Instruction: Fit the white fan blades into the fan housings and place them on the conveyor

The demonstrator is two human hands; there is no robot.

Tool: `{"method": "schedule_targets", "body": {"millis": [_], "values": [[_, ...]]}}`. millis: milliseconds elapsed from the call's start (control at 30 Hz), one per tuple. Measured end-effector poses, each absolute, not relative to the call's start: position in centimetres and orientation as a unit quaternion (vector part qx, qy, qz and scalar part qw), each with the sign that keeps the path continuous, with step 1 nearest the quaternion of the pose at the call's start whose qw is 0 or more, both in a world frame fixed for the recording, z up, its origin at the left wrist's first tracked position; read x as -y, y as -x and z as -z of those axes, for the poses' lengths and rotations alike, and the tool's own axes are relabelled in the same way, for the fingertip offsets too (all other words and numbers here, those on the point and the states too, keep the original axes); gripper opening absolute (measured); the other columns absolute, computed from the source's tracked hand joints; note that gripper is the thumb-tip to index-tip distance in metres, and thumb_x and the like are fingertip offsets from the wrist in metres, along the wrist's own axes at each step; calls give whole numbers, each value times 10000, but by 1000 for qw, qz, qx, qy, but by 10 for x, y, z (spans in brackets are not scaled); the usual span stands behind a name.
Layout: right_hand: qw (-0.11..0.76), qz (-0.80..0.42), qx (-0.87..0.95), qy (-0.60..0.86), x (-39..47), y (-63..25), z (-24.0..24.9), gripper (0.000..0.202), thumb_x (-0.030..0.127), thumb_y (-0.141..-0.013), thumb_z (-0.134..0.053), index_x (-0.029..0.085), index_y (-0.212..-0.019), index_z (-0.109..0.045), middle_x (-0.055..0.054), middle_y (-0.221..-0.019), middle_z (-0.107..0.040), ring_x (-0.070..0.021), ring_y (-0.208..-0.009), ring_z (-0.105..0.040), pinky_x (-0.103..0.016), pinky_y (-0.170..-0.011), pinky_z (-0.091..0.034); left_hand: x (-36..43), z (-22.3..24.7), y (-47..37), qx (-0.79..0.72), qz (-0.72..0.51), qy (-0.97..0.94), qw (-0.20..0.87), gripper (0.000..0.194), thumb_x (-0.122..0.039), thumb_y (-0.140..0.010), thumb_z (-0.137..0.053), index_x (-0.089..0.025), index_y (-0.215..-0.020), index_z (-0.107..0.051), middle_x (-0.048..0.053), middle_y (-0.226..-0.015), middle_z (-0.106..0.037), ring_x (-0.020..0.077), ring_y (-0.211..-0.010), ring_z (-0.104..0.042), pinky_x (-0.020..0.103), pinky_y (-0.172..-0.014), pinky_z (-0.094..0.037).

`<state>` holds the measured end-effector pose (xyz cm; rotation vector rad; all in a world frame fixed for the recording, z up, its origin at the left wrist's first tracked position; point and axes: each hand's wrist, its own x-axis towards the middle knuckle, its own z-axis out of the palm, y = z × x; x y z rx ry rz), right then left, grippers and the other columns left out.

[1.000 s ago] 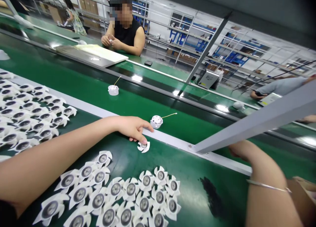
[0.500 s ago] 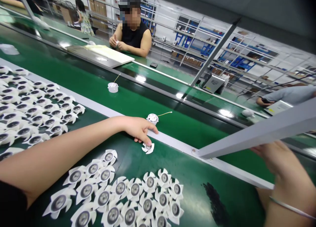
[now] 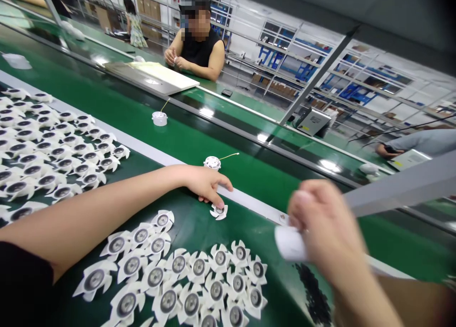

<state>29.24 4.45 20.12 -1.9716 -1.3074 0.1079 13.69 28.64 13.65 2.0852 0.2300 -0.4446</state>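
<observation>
My left hand [image 3: 208,182] reaches over the bench edge, its index finger stretched out and its thumb on the hub of a small white fan impeller [image 3: 218,214]. The other fingers curl in beside that impeller. At the right, my right hand [image 3: 317,218] is closed on a white round fan housing [image 3: 290,244]; motion blurs it, and part of the housing is hidden by the fingers. Several more white impellers [image 3: 190,304] with grey hubs lie in a group on the green bench below my hands.
A larger batch of impellers [image 3: 57,151] covers the left side. On the green belt stand two white fan housings with wires, one near [image 3: 213,163], one farther off [image 3: 159,118]. A slanted metal post [image 3: 399,182] rises at right. A co-worker [image 3: 201,51] sits across the line.
My right hand has come from behind the post, over the belt, back toward the bench with a white housing in it. My left hand keeps its place at the impeller. The view has shifted slightly.
</observation>
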Motion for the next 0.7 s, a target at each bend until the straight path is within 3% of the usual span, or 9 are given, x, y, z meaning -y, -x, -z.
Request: {"method": "schedule_targets", "body": {"millis": [100, 167, 233, 300, 367, 467, 567, 700], "values": [[307, -99, 546, 773, -76, -285, -168, 233, 430, -990, -378, 233, -895, -457, 25, -658, -525, -143, -583, -512, -274, -542, -378, -286, -138, -137, -86, 180, -859, 472, 761, -527, -764, -747, -230, -1406, -466, -19, -704, -658, 165, -574, -628, 225, -506, -457], [288, -108, 580, 754, -81, -292, -154, 220, 428, -973, -405, 222, -978, -482, -30, -840, -605, -172, -724, -581, -301, -637, -443, -286, -138, -137, -83, 178, -863, 466, 761, -519, -754, -758, -235, -1401, -473, -23, -687, -657, 169, -574, -630, 225, -506, -452], [258, -93, 589, 760, -77, -303, -151, 328, 468, -923, -492, 206, -1120, -484, -100, -1114, -588, -202, -850, -601, -340, -721, -477, -286, -138, -137, -86, 180, -861, 468, 780, -501, -732, -776, -237, -1399, -472, -28, -680, -658, 173, -579, -633, 226, -508, -450], [199, -91, 574, 789, -70, -310, -154, 488, 506, -829, -618, 199, -1182, -481, -124, -1211, -542, -220, -865, -602, -363, -729, -488, -286, -138, -137, -91, 182, -858, 471, 796, -495, -718, -784, -237, -1401, -468, -29, -683, -662, 175, -583, -636, 229, -514, -455], [134, -119, 563, 807, -65, -313, -159, 467, 479, -757, -692, 206, -1100, -531, -98, -1142, -571, -224, -845, -603, -363, -716, -485, -285, -138, -137, -98, 180, -858, 471, 792, -505, -724, -773, -241, -1403, -463, -28, -684, -668, 177, -585, -638, 231, -515, -454], [81, -170, 563, 805, -66, -309, -165, 265, 420, -776, -659, 222, -918, -556, -37, -919, -623, -209, -772, -596, -348, -679, -463, -283, -138, -138, -108, 175, -861, 466, 787, -532, -734, -756, -250, -1405, -458, -22, -688, -674, 183, -589, -642, 233, -508, -442], [108, -184, 559, 801, -70, -303, -169, 201, 404, -787, -640, 232, -853, -559, 2, -784, -624, -185, -671, -573, -332, -619, -443, -283, -137, -138, -112, 173, -861, 464, 781, -573, -750, -735, -255, -1407, -457, -19, -696, -675, 181, -595, -644, 237, -527, -444], [276, -161, 601, 733, -74, -291, -168, 192, 342, -792, -669, 236, -942, -611, -20, -974, -658, -181, -837, -625, -316, -739, -513, -286, -136, -139, -105, 173, -841, 502, 597, -628, -929, -475, -218, -1363, -488, -3, -681, -663, 158, -575, -623, 239, -544, -440]]}}
